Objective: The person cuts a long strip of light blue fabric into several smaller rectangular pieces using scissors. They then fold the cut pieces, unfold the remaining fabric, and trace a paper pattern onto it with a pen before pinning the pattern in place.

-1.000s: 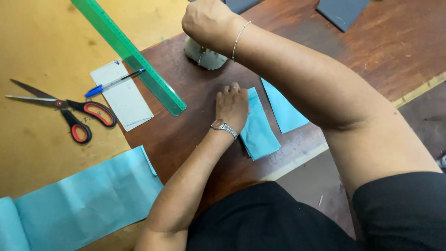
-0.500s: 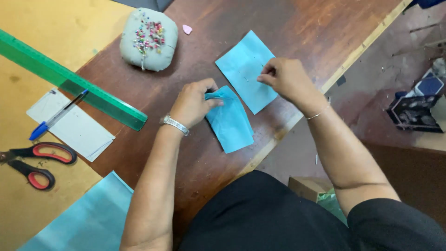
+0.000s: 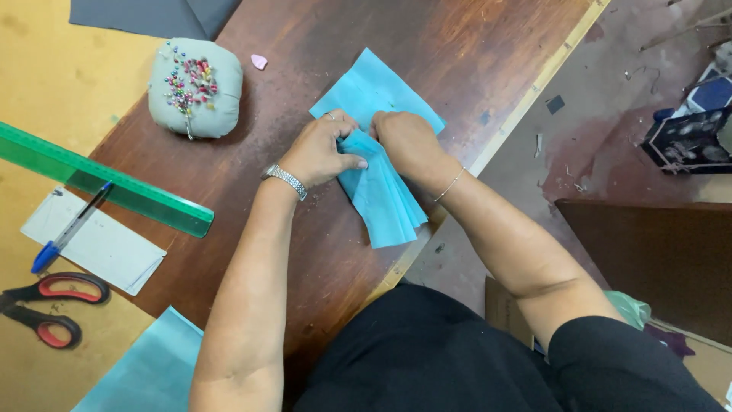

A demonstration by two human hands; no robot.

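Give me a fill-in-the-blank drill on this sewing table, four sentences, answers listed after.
1. Both hands, left hand and right hand, pinch a pleated piece of ____ fabric.
2. The grey pincushion is stuck full of ____.
3. The blue pen lies on a white ____.
4. The scissors have red and ____ handles.

Missing words: blue; pins; card; black

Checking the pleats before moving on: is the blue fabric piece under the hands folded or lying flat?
Folded. The blue fabric piece shows stacked pleat edges fanning toward the table edge, pinched at its top by the left hand and right hand.
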